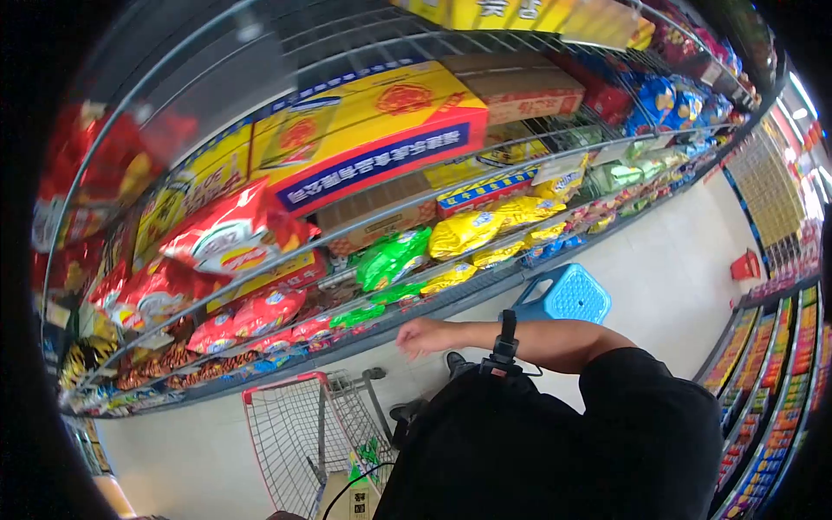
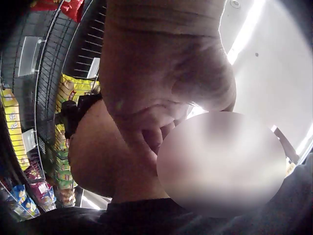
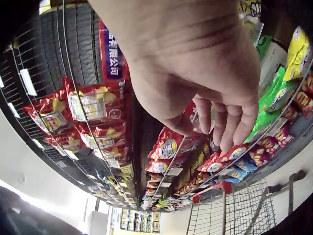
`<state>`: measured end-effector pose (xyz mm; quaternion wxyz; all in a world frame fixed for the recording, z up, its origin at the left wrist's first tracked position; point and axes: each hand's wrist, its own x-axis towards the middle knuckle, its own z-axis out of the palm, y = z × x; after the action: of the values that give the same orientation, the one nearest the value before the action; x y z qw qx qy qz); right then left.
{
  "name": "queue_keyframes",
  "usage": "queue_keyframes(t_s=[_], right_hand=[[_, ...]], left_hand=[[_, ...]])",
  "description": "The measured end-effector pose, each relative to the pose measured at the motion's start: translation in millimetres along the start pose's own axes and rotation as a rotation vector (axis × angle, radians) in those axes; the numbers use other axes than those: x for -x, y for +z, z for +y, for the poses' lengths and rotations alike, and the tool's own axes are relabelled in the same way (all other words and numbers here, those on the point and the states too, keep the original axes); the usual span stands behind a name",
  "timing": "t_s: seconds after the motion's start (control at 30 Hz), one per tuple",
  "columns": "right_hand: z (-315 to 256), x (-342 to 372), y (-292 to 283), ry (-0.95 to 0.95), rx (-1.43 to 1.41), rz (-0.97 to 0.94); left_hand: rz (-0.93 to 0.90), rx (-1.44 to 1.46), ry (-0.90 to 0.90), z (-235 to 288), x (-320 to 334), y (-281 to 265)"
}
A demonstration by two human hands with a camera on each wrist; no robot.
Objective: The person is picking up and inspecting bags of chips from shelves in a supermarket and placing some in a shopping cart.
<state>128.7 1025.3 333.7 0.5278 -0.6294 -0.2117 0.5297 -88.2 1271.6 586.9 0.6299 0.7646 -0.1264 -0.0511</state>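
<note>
Likely choosing stock: right hand (image 1: 425,337) empty, fingers loosely bent, near shelved red snack bags (image 3: 167,148). Left hand (image 2: 168,81) raised, fingers partly hidden; can't tell grip. Next move probably calls for reaching in, pinching one bag.

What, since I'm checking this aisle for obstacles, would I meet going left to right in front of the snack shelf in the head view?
Shopping cart → right hand → blue stool → red container.
</note>
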Motion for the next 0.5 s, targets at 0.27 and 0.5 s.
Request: queue_keyframes(t_s=[0.27,0.5], right_hand=[[20.5,51.5,-78.0,0.015,-0.021,0.122],[11.5,53.8,-103.1,-0.105,-0.009,0.150]], left_hand=[[-0.093,0.030,-0.014,5.6,-75.2,35.5],[-0.111,0.042,-0.011,16.1,-95.4,43.2]])
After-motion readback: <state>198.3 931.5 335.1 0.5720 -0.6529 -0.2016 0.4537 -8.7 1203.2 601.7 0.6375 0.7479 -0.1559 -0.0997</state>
